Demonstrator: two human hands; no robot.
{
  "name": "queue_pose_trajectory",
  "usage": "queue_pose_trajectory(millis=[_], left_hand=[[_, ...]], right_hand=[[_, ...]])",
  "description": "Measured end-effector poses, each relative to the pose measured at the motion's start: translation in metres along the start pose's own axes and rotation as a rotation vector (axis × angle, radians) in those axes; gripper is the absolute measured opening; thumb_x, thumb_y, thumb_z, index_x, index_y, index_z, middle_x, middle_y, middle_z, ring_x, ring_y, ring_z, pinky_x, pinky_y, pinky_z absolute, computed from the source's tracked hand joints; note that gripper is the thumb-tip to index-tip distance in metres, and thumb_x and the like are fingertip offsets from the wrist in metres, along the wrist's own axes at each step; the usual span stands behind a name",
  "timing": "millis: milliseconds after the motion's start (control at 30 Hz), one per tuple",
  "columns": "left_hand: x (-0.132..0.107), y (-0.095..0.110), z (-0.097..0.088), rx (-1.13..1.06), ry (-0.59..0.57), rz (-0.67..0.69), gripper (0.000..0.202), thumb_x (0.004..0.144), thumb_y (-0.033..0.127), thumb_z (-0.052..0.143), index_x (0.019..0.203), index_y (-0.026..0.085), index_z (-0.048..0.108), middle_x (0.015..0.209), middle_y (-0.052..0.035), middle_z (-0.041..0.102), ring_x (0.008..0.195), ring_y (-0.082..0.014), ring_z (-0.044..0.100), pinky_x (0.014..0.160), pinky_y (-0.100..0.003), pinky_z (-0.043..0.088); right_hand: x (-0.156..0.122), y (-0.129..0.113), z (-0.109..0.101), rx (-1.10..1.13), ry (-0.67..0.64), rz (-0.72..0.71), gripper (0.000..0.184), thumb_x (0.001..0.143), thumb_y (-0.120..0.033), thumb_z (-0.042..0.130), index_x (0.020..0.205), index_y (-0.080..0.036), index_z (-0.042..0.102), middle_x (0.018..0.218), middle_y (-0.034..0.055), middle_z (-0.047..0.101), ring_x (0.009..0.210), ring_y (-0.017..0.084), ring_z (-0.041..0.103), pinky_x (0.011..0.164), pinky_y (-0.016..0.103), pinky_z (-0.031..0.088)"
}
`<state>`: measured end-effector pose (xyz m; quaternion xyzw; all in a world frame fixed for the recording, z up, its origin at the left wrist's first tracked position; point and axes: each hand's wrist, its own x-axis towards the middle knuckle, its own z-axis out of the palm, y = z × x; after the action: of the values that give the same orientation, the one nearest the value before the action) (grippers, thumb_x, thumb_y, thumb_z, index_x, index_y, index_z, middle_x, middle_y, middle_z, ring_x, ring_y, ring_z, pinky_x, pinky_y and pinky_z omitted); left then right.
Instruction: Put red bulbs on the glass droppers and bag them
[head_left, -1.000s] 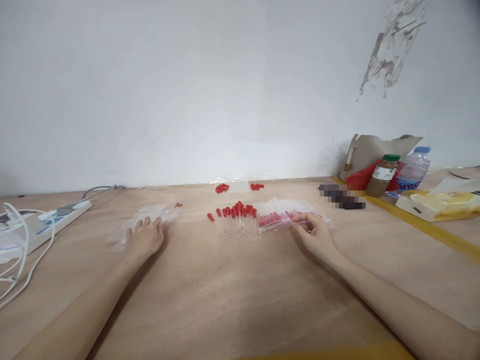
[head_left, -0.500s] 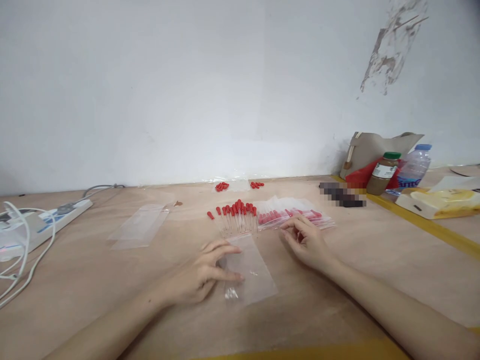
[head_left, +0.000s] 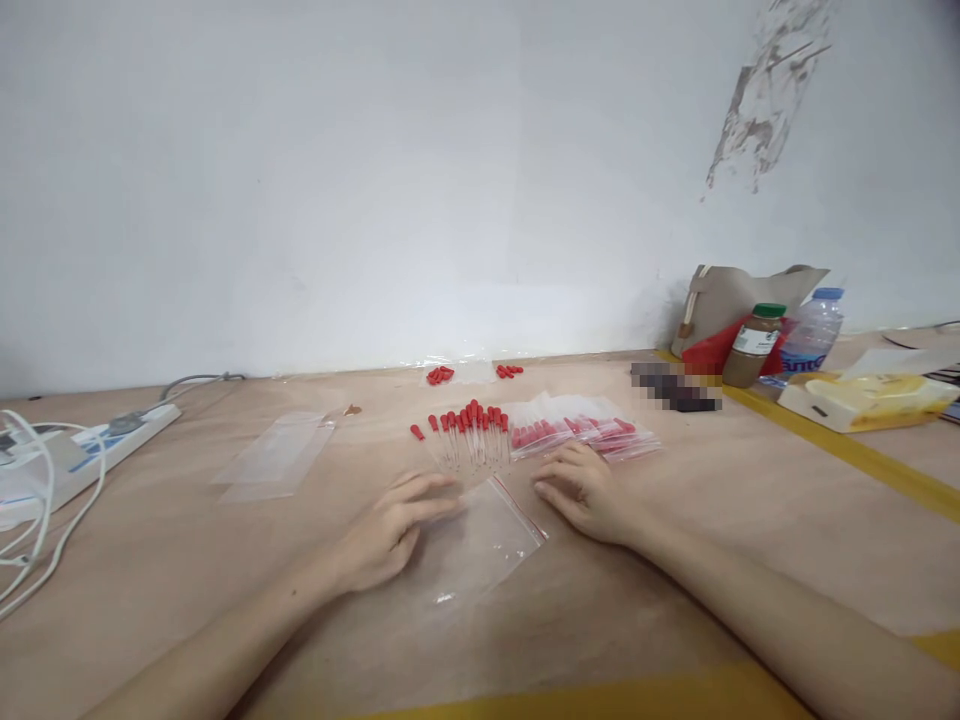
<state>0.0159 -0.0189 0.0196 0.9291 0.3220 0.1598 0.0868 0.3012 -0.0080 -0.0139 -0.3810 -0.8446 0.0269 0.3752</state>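
A clear zip bag (head_left: 487,545) with a red line along its closure lies flat on the table, turned at an angle. My left hand (head_left: 390,530) rests at the bag's left side, its fingers stretched out over that edge and not gripping it. To the right of the bag is my right hand (head_left: 589,495), loosely bent and holding nothing I can see, thumb and fingers slightly apart. Just beyond the bag, several glass droppers with red bulbs (head_left: 472,420) lie in a fanned row. Behind my right hand, filled bags of red-bulbed droppers (head_left: 592,435) are piled up.
Two small heaps of red bulbs (head_left: 440,375) lie near the wall. Flat clear bags (head_left: 277,455) are at left, beside a power strip (head_left: 112,450) with white cables. On the right stand a green-capped bottle (head_left: 754,345), a water bottle (head_left: 814,335) and a tissue pack (head_left: 862,400).
The zip bag has turned, so its red-lined closure now faces the upper right. My left hand has drawn slightly left, and my right hand has moved left and nearer the bag.
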Motion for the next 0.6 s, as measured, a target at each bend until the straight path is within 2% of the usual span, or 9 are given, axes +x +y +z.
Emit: queue_pose_trajectory(millis=[100,167,233,333,433,533,600], left_hand=[[-0.001,0.008,0.011,-0.004,0.077,-0.126,0.035,0.086,0.02,0.038,0.117,0.026,0.053,0.12,-0.0044,0.052,0.111,-0.0212,0.047,0.096,-0.04,0.037],[-0.003,0.017,0.02,0.001,0.041,-0.141,0.035,0.086,0.034,0.044,0.119,0.026,0.051,0.123,-0.0055,0.051,0.114,-0.0238,0.045,0.097,-0.042,0.036],[-0.004,0.023,0.027,0.009,-0.014,-0.114,0.045,0.083,0.042,0.048,0.124,0.026,0.045,0.131,-0.0062,0.043,0.12,-0.0263,0.039,0.098,-0.045,0.034],[-0.005,0.023,0.028,0.005,-0.069,-0.066,0.048,0.084,0.041,0.047,0.129,0.027,0.039,0.138,-0.0055,0.034,0.125,-0.0259,0.031,0.101,-0.046,0.03],[-0.002,0.015,0.022,-0.007,-0.102,-0.044,0.046,0.085,0.037,0.044,0.13,0.027,0.037,0.139,-0.0048,0.031,0.127,-0.0243,0.028,0.103,-0.045,0.028],[0.0,0.009,0.017,-0.026,-0.138,-0.019,0.047,0.085,0.035,0.046,0.13,0.028,0.036,0.14,-0.0045,0.03,0.127,-0.0244,0.028,0.102,-0.046,0.028],[0.0,0.007,0.018,-0.037,-0.137,0.0,0.048,0.084,0.034,0.047,0.131,0.028,0.035,0.14,-0.0046,0.03,0.127,-0.0248,0.028,0.102,-0.046,0.028]], right_hand=[[0.015,0.006,0.0,-0.061,0.068,0.139,0.016,0.079,-0.022,0.048,0.079,-0.02,0.063,0.076,0.0047,0.062,0.076,0.017,0.052,0.074,0.032,0.037],[0.031,0.009,0.0,-0.159,0.055,0.248,0.016,0.077,-0.021,0.048,0.075,-0.019,0.064,0.073,0.0042,0.062,0.074,0.017,0.052,0.073,0.031,0.036],[0.051,0.013,0.001,-0.281,0.0,0.338,0.018,0.076,-0.022,0.047,0.074,-0.02,0.064,0.076,0.0044,0.064,0.077,0.019,0.053,0.074,0.032,0.034],[0.079,0.02,0.01,-0.387,-0.136,0.412,0.024,0.079,-0.024,0.042,0.08,-0.02,0.065,0.087,0.0065,0.065,0.088,0.021,0.053,0.078,0.032,0.033],[0.1,0.029,0.024,-0.395,-0.215,0.456,0.028,0.08,-0.027,0.041,0.087,-0.016,0.065,0.095,0.0123,0.063,0.095,0.024,0.052,0.079,0.034,0.034],[0.112,0.037,0.038,-0.38,-0.262,0.512,0.027,0.077,-0.029,0.046,0.088,-0.013,0.065,0.102,0.0177,0.059,0.097,0.029,0.052,0.079,0.039,0.036],[0.115,0.04,0.044,-0.354,-0.287,0.551,0.025,0.074,-0.029,0.05,0.086,-0.013,0.066,0.102,0.0181,0.059,0.096,0.03,0.052,0.078,0.04,0.037]])
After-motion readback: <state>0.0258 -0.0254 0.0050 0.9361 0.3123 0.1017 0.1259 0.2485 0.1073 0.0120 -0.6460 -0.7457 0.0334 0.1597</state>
